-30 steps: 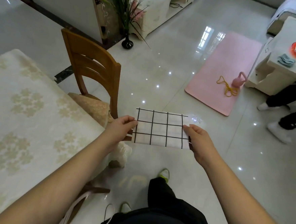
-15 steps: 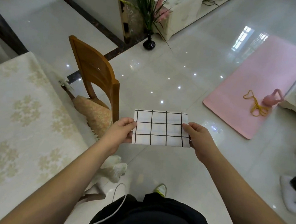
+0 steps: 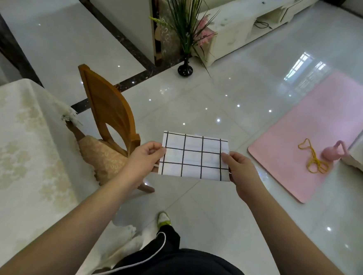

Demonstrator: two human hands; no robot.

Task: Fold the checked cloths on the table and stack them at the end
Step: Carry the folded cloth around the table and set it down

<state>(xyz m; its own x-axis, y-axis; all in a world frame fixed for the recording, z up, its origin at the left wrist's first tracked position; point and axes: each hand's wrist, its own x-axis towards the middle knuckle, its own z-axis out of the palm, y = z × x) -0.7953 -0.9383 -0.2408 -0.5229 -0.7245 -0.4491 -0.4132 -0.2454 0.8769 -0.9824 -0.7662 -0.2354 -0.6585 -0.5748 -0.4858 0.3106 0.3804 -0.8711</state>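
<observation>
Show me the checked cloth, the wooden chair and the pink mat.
checked cloth (image 3: 193, 157), head view, middle of the folded face.
wooden chair (image 3: 107, 108), head view, the curved backrest.
pink mat (image 3: 318, 134), head view, bare middle of its surface.

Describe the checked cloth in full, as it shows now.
The checked cloth is white with a thin black grid, folded into a flat rectangle with layered edges showing along its top. It is held in the air above the tiled floor, to the right of the table. The left hand and right hand pinch its short ends.

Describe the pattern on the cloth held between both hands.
White cloth with a black grid; head view.
</observation>
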